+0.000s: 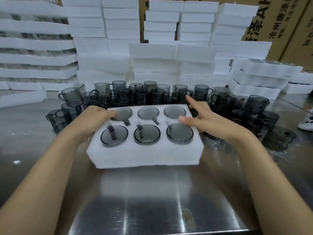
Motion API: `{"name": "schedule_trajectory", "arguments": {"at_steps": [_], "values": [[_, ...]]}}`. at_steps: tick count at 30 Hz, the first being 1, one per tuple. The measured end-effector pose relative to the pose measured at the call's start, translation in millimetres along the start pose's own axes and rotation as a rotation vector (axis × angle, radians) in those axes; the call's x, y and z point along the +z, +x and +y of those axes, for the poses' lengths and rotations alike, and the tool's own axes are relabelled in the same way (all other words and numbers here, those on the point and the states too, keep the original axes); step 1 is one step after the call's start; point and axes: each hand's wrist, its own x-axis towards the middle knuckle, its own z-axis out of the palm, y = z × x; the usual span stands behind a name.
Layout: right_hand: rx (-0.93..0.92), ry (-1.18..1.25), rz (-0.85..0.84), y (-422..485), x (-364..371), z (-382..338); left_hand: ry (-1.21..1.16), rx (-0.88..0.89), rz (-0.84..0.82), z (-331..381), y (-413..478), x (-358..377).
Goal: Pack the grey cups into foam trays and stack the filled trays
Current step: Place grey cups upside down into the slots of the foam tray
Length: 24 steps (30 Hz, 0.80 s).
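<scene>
A white foam tray (145, 156) sits on the steel table in front of me, all of its round holes filled with grey cups (147, 134) set bottom up. My left hand (92, 120) grips the tray's left end, thumb over the top by the far left cup. My right hand (205, 118) lies at the tray's right end, thumb on the foam beside the near right cup, index finger pointing up and away. Behind the tray stands a crowd of loose grey cups (201, 91), some stacked on others.
Stacks of white foam trays (152, 53) wall off the back of the table. A short stack of filled trays (264, 77) stands at the right, with cardboard boxes (279, 22) behind it. More loose cups (277, 138) lie to the right of the tray. A shoe shows at the right edge.
</scene>
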Motion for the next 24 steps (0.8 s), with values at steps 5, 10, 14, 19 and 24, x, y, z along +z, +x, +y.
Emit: {"name": "schedule_trajectory", "arguments": {"at_steps": [5,10,14,19,24], "values": [[-0.046,0.497,-0.15,4,6,-3,-0.253,0.019,0.306,4,0,-2],[-0.163,0.689,-0.088,11,18,-2,-0.527,0.08,0.281,10,-5,8],[-0.157,0.966,0.106,15,15,4,-0.729,0.211,-0.042,20,-13,20],[-0.167,0.96,0.203,18,14,6,-0.841,0.093,-0.312,21,-20,31],[-0.045,0.992,0.15,16,5,11,-0.79,0.099,-0.37,17,-18,34]]}}
